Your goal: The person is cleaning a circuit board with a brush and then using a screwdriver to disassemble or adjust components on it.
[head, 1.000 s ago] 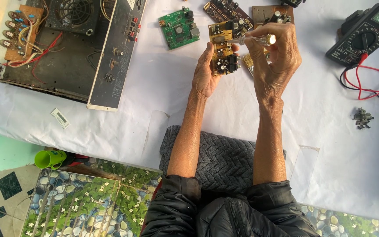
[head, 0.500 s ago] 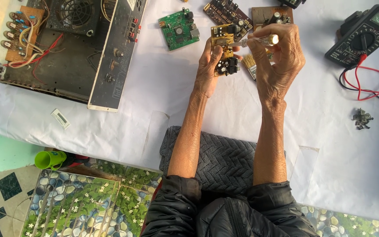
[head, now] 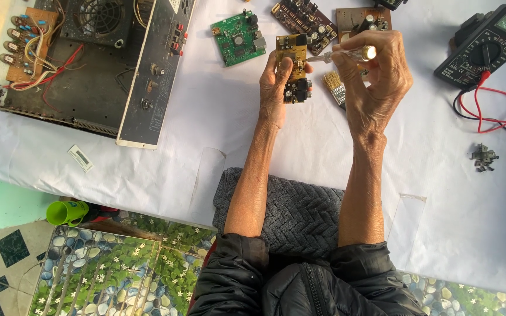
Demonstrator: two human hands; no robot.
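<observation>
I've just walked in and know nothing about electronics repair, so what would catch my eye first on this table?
At top centre, the left hand holds up a small yellow circuit board while the right hand points a clear-handled screwdriver at it. At top left lies an opened device chassis with a fan and coloured wires. At top right sits a black multimeter with red leads, all on a white cloth.

Small yellow circuit board (head: 292, 64) held upright, clear-handled screwdriver (head: 341, 55) touching it.
</observation>
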